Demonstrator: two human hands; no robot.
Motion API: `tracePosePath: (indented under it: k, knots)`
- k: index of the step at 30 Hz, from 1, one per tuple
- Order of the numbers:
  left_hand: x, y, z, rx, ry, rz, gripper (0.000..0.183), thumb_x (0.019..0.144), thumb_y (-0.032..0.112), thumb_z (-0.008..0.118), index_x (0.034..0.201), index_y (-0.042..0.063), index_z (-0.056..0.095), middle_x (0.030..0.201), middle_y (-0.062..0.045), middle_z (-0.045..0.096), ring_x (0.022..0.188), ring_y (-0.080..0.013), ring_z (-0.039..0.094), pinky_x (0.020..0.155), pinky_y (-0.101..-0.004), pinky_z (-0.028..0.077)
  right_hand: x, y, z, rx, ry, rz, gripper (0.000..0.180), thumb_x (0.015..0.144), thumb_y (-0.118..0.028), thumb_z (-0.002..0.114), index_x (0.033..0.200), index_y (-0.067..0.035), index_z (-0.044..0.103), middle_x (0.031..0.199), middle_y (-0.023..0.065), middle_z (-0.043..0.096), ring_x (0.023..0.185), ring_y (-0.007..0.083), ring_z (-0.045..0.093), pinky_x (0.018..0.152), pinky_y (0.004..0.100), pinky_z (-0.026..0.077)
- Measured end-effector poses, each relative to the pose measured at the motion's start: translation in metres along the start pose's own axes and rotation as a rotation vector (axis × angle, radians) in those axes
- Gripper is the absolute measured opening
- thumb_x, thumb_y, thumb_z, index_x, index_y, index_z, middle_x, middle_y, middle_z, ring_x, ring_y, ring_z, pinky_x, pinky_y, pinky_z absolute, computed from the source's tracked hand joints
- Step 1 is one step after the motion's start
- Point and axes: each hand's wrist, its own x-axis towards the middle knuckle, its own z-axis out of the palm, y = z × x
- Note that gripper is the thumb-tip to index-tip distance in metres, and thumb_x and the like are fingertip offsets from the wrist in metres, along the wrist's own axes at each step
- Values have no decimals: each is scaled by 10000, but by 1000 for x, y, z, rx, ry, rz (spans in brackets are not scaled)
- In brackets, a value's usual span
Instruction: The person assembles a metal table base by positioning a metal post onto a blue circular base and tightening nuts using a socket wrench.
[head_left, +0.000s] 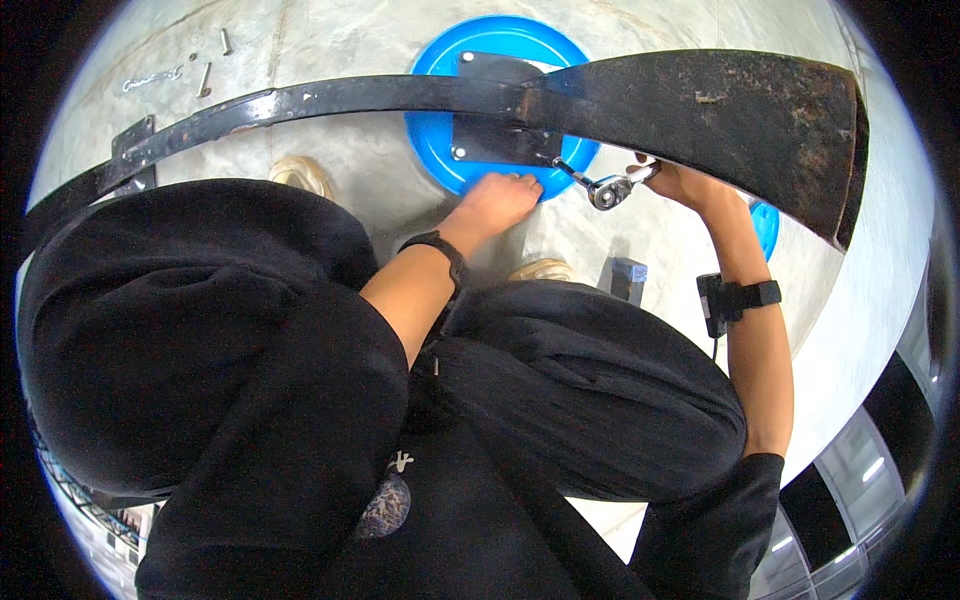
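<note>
A long black metal bar crosses the view and widens at the right into a worn, broad black plate. Under the bar, a black square mounting plate with bolts at its corners lies over a round blue disc. My right hand grips the handle of a ratchet wrench, whose extension reaches the plate's near right corner bolt. My left hand rests at the near rim of the blue disc, its fingers curled; whether it holds anything cannot be seen.
On the concrete floor at the upper left lie a combination wrench, a loose bolt, another bolt and a nut. A small dark block stands near my right knee. Another blue object shows beyond my right forearm.
</note>
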Motion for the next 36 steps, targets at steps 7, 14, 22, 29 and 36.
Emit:
tracePosePath:
  k: [7, 14, 22, 29, 36]
  knots:
    - [-1, 0, 2, -29, -11, 29, 133, 776, 140, 532, 883, 66, 557, 862, -100, 575, 780, -275, 609, 640, -404, 513, -2, -49, -51, 515, -313, -233, 422, 613, -162, 723, 997, -75, 572, 738, 123, 612, 696, 265, 622, 611, 360, 480]
    - [-1, -4, 2, 10, -29, 69, 163, 769, 118, 510, 917, 68, 557, 861, -81, 583, 769, -240, 617, 602, -363, 518, 0, -63, -57, 739, -364, -394, 382, 655, -248, 715, 937, -46, 553, 663, 105, 605, 623, 289, 621, 567, 370, 476]
    - [-4, -12, 7, 132, 14, 223, 152, 761, 113, 510, 887, 43, 558, 801, -77, 589, 672, -217, 624, 532, -342, 511, 10, -75, -49, 594, -680, 120, 375, 770, -99, 581, 1117, 18, 500, 843, 186, 600, 686, 250, 613, 642, 321, 488]
    - [12, -7, 18, 68, 2, 152, 176, 779, 117, 504, 915, 29, 571, 772, -81, 611, 693, -204, 638, 536, -341, 506, -35, 4, 41, 269, -439, -262, 317, 780, -118, 594, 1074, -8, 549, 874, 138, 608, 760, 214, 604, 725, 313, 473]
    - [48, -14, 2, -120, -2, 16, 152, 825, 119, 468, 912, 34, 558, 800, -127, 624, 704, -267, 633, 591, -396, 511, 17, 9, -2, -190, 157, -655, 167, 729, -137, 625, 830, -6, 602, 666, 117, 567, 602, 222, 558, 621, 321, 450]
